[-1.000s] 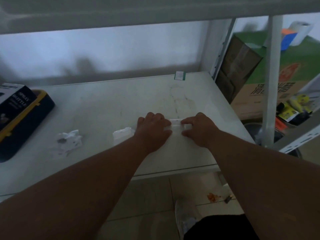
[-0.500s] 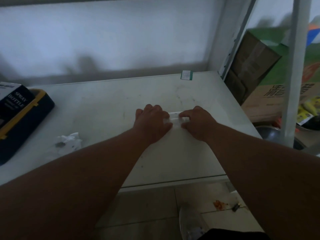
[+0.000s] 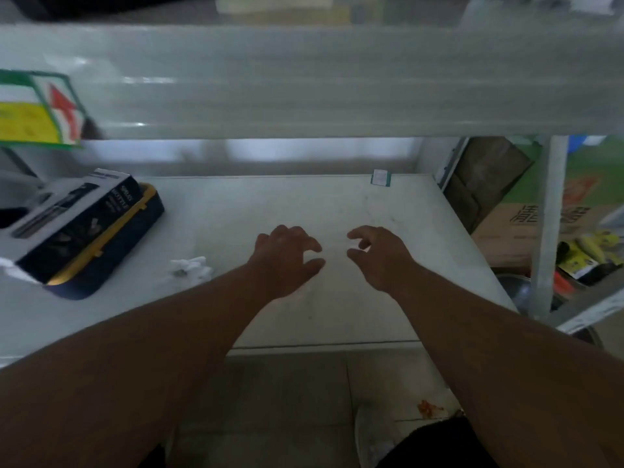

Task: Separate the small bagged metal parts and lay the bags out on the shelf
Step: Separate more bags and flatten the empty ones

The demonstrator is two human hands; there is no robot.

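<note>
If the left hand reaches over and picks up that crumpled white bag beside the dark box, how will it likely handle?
The crumpled bag looks like thin wrinkled film, so it would probably flop and sag rather than hold its shape. A small dark piece shows inside, so its weight likely sits at one spot and swings. It lies flat on the shelf, so rolling seems unlikely.

I count two hands over the shelf (image 3: 337, 204): left hand (image 3: 287, 255), right hand (image 3: 378, 256). One crumpled bag (image 3: 192, 266), one spray bottle box (image 3: 79, 216), one small green-edged label (image 3: 381, 178).
</note>
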